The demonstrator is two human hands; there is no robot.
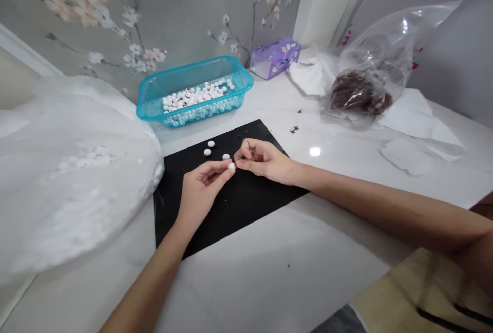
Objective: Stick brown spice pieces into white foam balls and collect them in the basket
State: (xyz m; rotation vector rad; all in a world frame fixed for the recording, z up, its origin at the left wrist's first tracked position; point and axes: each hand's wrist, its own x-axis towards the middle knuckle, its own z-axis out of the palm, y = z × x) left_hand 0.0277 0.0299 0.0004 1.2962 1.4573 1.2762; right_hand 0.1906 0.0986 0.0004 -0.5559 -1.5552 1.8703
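My left hand (202, 186) pinches a small white bead (231, 166) between thumb and forefinger above a black mat (239, 204). My right hand (264, 159) is closed in a pinch right beside that bead, its fingertips almost touching it; what it holds is too small to make out. Three loose white beads (211, 144) lie on the mat just beyond the hands.
A turquoise basket (154, 91) with several white beads stands behind the mat. A large white plastic bag (57, 179) fills the left. At the back right are a clear bag of dark brown pieces (360, 94), a purple tissue pack (274, 57) and paper sheets (408, 155).
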